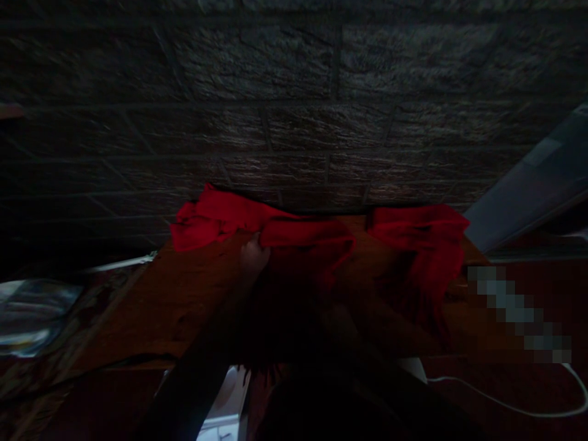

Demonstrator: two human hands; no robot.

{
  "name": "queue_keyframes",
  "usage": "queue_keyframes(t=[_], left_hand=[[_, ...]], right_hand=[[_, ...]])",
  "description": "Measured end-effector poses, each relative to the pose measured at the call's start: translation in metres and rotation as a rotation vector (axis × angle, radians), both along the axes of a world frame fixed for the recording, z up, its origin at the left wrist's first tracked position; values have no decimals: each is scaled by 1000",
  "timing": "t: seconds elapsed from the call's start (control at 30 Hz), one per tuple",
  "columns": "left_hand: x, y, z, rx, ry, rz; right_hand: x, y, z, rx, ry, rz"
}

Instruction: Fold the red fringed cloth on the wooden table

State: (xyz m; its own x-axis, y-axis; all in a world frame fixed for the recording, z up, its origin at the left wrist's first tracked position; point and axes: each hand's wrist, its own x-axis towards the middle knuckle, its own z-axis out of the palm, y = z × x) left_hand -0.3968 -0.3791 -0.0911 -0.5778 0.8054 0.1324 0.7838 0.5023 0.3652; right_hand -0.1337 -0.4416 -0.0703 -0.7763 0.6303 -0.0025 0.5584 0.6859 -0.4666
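Note:
A red fringed scarf (307,233) lies across the middle of a wooden table (184,288), its lower part sinking into deep shadow, with dark fringe hanging past the front edge. My left hand (254,256) is closed on its left edge. Bunched red cloth (215,217) continues to the left of that hand, along the wall side. My right hand (342,321) is a dim shape low over the scarf; its fingers are lost in the dark. Farther right, another folded stretch of red fringed cloth (418,226) rests apart, its fringe spread toward the front.
A dark brick-patterned wall (294,116) rises behind the table. At the right leans a long pale grey object (528,177). A white cable (496,398) curves at lower right. Plastic-wrapped items (37,315) lie at left, and a white box (225,410) stands below the front edge.

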Motion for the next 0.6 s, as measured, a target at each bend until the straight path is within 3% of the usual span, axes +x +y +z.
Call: queue_keyframes(t=[0.2, 0.3, 0.37, 0.43, 0.6], left_hand=[[5, -2, 8, -19, -14, 18], [6, -2, 9, -7, -20, 21], [6, -2, 7, 6, -17, 25], [6, -2, 6, 28, -15, 22], [5, -3, 5, 41, -14, 4]], right_hand=[[-17, -18, -8, -50, 38, 0], [1, -6, -5, -57, 129, -70], [17, 13, -4, -142, 221, -208], [32, 37, -3, -345, 346, -391], [41, 83, 6, -1191, 649, -605]])
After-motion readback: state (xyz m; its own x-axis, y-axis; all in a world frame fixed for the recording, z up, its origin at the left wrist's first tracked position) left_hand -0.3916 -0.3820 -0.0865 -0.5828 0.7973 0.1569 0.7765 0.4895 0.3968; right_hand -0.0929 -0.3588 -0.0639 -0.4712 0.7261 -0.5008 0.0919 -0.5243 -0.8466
